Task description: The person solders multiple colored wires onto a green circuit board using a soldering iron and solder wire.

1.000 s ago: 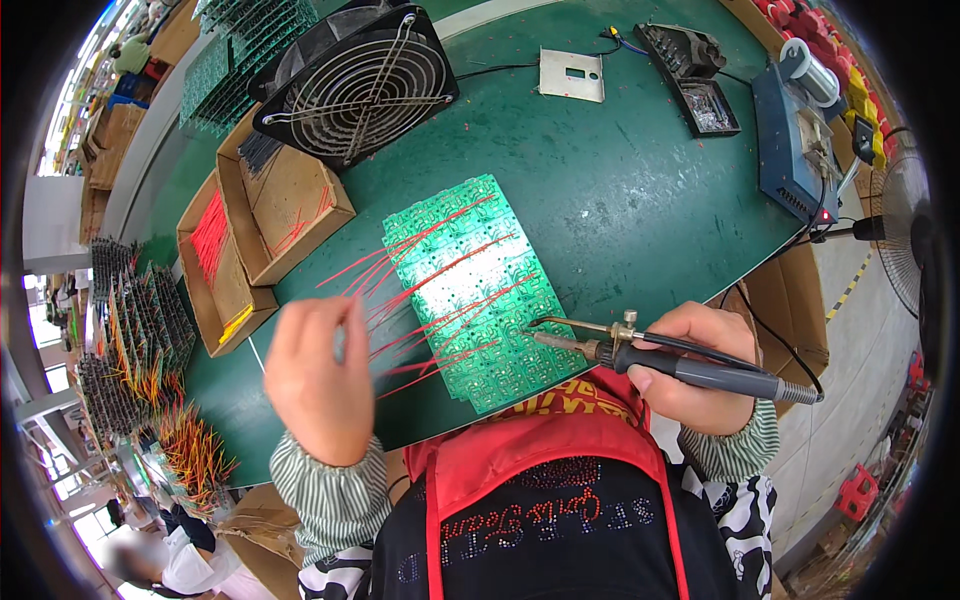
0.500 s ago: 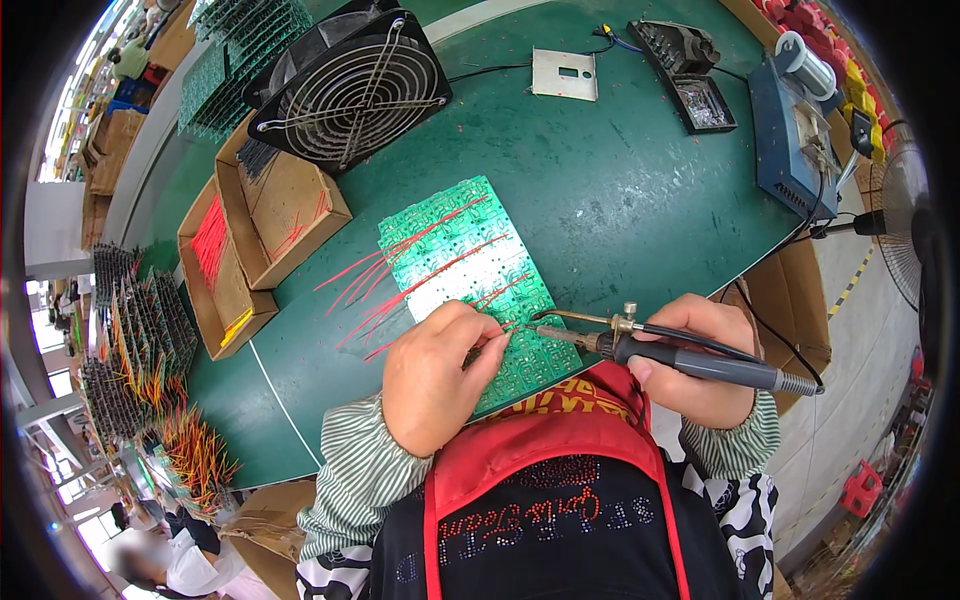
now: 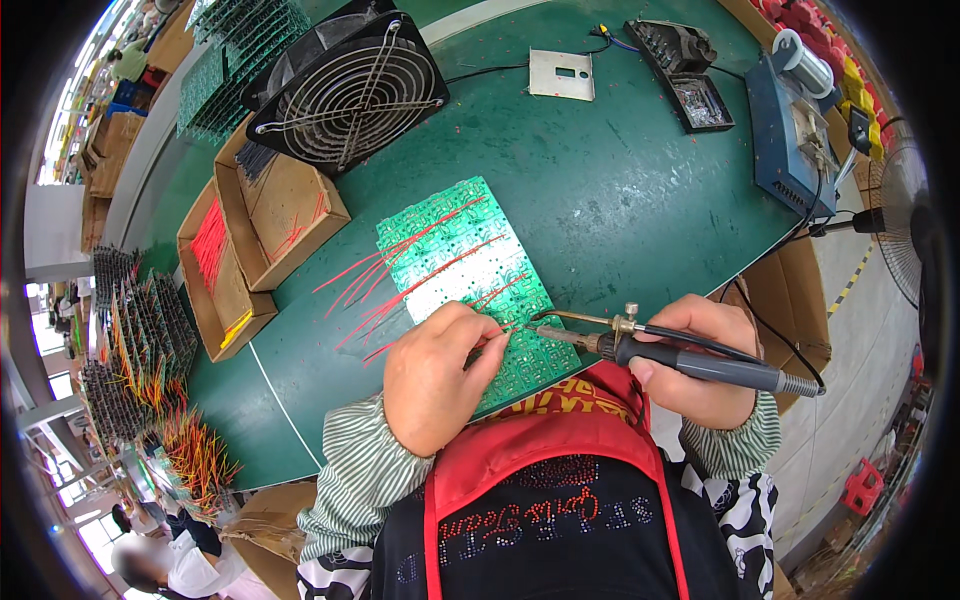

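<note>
A green circuit board panel [image 3: 520,370] lies on the bench in front of me, with several red wires [image 3: 440,268] attached and trailing off its left side. My left hand [image 3: 435,375] rests over the panel's lower left, thumb and forefinger pinched on a red wire whose end meets the board. In my right hand [image 3: 705,350] is a soldering iron [image 3: 690,362] with a thin brass solder feed tube clamped along it. Its tip points left and reaches the board close to the pinched wire. Whether the tip touches the joint is too small to tell.
Cardboard trays [image 3: 265,275] with red wires stand at left, beside a black fan [image 3: 355,95]. At the far right are a blue soldering station [image 3: 790,140] with a solder spool [image 3: 805,65] and a black iron stand [image 3: 690,80]. Wired boards [image 3: 150,340] crowd the left edge.
Almost nothing differs. Both hands, the iron and the board keep their places, apart from a very slight shift of the whole view.
</note>
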Motion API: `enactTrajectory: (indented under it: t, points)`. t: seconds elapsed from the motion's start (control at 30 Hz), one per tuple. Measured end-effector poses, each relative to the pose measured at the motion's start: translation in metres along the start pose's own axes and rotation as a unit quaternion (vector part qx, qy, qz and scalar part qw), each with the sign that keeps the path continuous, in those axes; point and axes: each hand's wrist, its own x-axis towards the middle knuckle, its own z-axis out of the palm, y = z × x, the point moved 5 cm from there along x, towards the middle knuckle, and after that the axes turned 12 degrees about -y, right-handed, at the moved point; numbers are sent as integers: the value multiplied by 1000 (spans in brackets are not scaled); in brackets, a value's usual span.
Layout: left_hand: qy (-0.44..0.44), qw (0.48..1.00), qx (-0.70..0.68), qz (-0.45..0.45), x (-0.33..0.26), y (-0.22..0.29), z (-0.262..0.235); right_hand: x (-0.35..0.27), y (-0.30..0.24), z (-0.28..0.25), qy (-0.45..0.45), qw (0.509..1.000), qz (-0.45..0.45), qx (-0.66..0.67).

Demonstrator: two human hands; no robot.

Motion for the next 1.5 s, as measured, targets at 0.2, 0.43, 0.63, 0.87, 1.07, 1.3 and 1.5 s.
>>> enactTrajectory:
  t: [0.2, 0.43, 0.63, 0.87, 1.07, 1.3, 1.5]
  points:
    - [4, 1000, 4, 1, 0, 0, 1, -1, 3, 2, 14, 1000, -1, 7]
    - [-6, 1000, 15, -11, -1, 3, -1, -6, -2, -9, 22, 999, -7, -28]
    - [121, 973, 199, -13, -17, 1, -58, -11, 2, -13, 31, 999, -5, -37]
    - [60, 981, 175, 52, -1, 26, -18, -14, 5, -17, 50, 999, 8, -15]
    - [2, 997, 54, 60, 17, 23, 9, -17, 8, -19, 50, 999, 18, -6]
    - [-6, 998, 34, 43, 19, 18, 13, -12, 7, -18, 43, 999, -5, -32]
    - [-18, 999, 15, 48, 19, 15, 13, -11, 8, -16, 31, 999, 14, -22]
